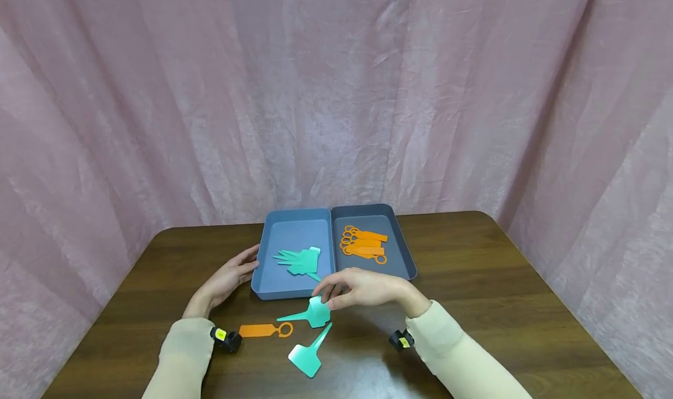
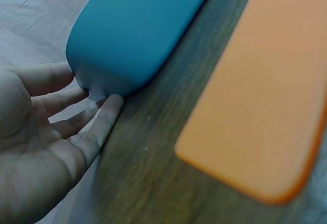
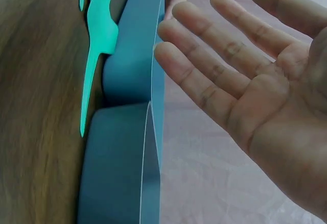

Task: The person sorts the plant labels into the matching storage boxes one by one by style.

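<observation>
My left hand [image 1: 227, 281] rests its fingers against the left wall of the light blue tray [image 1: 294, 226]; its fingertips [image 2: 111, 101] touch the tray's outer corner in the left wrist view. Over the tray's front edge hovers my right hand [image 1: 363, 288], fingers extended and nothing held, as the right wrist view shows. Just below its fingertips lies a green T-shaped plant label [image 1: 318, 312]. Nearer the front is a second green label [image 1: 306, 359]. An orange tag with a ring end [image 1: 256, 330] lies left of them. Inside the blue tray, several green labels [image 1: 304, 261] overlap.
A dark grey tray [image 1: 360, 213] stands against the blue tray's right side, with several orange ring tags [image 1: 368, 242] piled in it. Both trays sit toward the back of the brown wooden table [image 1: 473, 282]. Pink curtains [image 1: 336, 95] hang behind and at the sides.
</observation>
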`<action>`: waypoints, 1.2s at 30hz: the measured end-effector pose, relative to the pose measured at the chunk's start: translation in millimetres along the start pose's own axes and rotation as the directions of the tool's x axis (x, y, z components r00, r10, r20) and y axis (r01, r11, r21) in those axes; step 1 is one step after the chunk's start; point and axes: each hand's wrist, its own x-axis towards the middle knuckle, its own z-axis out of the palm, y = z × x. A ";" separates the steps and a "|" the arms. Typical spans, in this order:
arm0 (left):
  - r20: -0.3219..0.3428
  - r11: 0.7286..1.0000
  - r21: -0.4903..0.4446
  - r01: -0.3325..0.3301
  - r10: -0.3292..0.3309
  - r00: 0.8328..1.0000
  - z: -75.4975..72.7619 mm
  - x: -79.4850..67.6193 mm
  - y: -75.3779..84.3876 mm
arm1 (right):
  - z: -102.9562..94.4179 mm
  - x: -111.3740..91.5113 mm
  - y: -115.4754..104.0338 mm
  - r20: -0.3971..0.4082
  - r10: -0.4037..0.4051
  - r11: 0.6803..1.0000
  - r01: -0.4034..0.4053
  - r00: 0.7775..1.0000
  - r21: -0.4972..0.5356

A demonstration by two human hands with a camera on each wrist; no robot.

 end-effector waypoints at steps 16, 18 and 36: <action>0.001 1.000 -0.009 -0.008 0.008 1.000 1.2 -1.6 2.8 | 36.1 24.2 8.3 0.086 -0.032 0.999 0.029 0.996 0.036; 0.000 1.000 -0.010 -0.006 0.006 1.000 1.9 -1.3 2.8 | 41.1 25.8 7.9 0.093 -0.032 0.999 0.031 0.995 0.007; -0.004 1.000 -0.004 -0.002 0.002 1.000 3.0 -0.4 5.0 | 60.3 30.2 1.7 0.101 -0.039 0.966 0.063 0.994 -0.249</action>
